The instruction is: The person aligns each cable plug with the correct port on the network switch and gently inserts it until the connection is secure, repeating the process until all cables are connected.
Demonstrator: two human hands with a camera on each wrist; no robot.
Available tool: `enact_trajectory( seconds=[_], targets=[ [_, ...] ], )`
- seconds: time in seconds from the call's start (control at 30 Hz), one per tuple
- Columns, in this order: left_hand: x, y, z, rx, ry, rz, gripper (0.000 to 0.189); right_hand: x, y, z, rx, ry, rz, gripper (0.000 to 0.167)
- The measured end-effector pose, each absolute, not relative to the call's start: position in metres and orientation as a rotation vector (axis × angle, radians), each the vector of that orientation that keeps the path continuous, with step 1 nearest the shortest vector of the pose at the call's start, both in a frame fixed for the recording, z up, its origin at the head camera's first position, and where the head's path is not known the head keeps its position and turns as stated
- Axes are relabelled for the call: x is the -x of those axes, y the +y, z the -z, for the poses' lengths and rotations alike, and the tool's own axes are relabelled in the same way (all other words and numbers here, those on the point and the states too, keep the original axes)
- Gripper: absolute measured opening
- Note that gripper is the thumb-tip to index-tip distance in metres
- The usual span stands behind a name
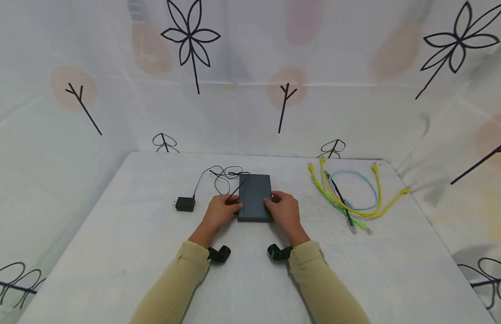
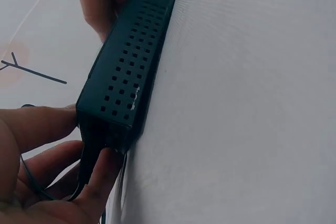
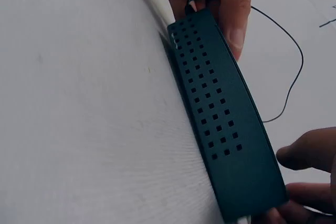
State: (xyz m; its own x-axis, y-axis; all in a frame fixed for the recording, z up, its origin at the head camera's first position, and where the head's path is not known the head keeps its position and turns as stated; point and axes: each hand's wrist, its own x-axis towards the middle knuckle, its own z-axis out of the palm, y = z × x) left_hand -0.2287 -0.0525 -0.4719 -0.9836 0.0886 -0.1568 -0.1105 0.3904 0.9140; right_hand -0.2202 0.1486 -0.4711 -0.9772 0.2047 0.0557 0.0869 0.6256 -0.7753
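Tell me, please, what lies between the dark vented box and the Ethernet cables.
The head view shows the right hand, holding the box, then bare white tabletop.

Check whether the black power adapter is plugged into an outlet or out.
Out: the power adapter lies on the white tabletop, and the head view shows its prongs bare.

Your box [image 1: 255, 198] looks slate-grey from above, its side dark teal with a grid of small black squares. At its nine o'clock, the adapter [image 1: 185, 204] and cord [image 1: 198, 181] are black; at three, you have yellow cables [image 1: 372, 216], a green cable [image 1: 362, 226], a pale-blue cable [image 1: 349, 171] and a black cable [image 1: 349, 218]. Your sleeves [image 1: 177, 283] are khaki, your table [image 1: 112, 252] white, the twelve-o'clock backdrop [image 1: 242, 58] white with black line-drawn flowers.
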Motion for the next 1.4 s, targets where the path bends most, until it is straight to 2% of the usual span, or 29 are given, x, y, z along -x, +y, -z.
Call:
enact_trajectory(
  seconds=[0.57,0.73,0.87,1.4],
  targets=[
    [0.231,-0.055,0.477,-0.037,2.473,-1.653,0.036,0.217,0.151,0.47,0.181,-2.702,-1.274,0.038],
    [0.236,-0.059,0.481,-0.034,2.422,-1.744,0.025,0.218,0.153,0.472,0.209,-2.707,-1.306,0.038],
    [0.239,-0.065,0.481,0.05,2.24,-1.956,0.021,0.219,0.155,0.475,0.2,-2.705,-1.33,0.038],
    [0.255,-0.129,0.465,0.486,1.918,-2.385,0.035,0.221,0.159,0.477,0.177,-2.708,-1.378,0.038]
  ],
)
